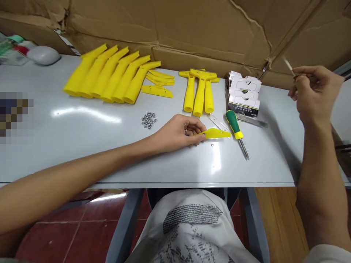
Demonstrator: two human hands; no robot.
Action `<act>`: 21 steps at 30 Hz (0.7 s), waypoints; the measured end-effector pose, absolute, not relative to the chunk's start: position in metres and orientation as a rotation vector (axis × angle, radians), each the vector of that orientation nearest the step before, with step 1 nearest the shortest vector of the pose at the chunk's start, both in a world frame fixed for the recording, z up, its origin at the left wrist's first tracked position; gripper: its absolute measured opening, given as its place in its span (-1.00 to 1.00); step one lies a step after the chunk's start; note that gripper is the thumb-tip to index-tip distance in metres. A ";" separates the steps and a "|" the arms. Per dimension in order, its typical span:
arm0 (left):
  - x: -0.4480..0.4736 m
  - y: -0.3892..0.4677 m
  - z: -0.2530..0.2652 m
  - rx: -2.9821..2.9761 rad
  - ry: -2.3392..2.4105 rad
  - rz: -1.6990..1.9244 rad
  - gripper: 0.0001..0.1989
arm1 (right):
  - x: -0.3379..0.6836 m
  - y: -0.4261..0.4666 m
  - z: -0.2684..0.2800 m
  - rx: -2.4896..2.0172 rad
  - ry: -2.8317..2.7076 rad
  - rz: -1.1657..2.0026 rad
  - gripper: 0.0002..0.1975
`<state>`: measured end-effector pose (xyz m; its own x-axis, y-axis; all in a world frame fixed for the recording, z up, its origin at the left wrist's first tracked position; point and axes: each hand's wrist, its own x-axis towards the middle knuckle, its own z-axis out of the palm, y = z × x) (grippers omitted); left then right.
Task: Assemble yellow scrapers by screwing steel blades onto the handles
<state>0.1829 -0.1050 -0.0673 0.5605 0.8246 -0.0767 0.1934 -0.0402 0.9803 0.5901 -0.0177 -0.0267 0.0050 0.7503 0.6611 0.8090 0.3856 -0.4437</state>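
My left hand is closed on one end of a flat yellow plastic scraper plate, held low over the table. At the far right my right hand is raised above the table, pinching a thin pale strip; blur hides its exact kind. Thin metal blades lie just behind the yellow plate. Beside its right end rests a screwdriver with a green and yellow handle, its tip towards me. A tiny nut or washer sits in front of the plate.
Several yellow scraper handles stand in a row at back left, near loose yellow plates. Small screws form a pile. Fitted-together scrapers lie near small boxes, where another blade lies. Cardboard walls the back.
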 end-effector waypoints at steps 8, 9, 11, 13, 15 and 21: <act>0.191 -0.108 -0.050 1.331 1.019 0.565 -0.90 | 0.463 -0.130 -0.019 -0.792 -2.381 0.286 -0.87; 0.191 -0.107 -0.049 1.315 1.032 0.557 -0.89 | 0.463 -0.132 -0.021 -0.794 -2.400 0.282 -0.89; 0.190 -0.107 -0.048 1.299 1.046 0.553 -0.88 | 0.468 -0.131 -0.023 -0.838 -2.423 0.245 -0.90; 0.189 -0.107 -0.050 1.319 1.037 0.567 -0.87 | 0.472 -0.131 -0.023 -0.872 -2.435 0.177 -0.90; 0.187 -0.107 -0.054 1.370 1.005 0.596 -0.88 | 0.469 -0.134 -0.020 -0.899 -2.466 0.083 -0.88; 0.186 -0.110 -0.063 1.363 1.003 0.677 -0.83 | 0.445 -0.156 -0.019 -0.835 -2.538 -0.280 -0.77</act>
<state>0.1863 -0.1102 -0.0631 0.4496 0.8736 -0.1864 0.1544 0.1295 0.9795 0.4447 -0.1559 -0.0193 -0.7147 0.5117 0.4769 0.6033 0.7960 0.0501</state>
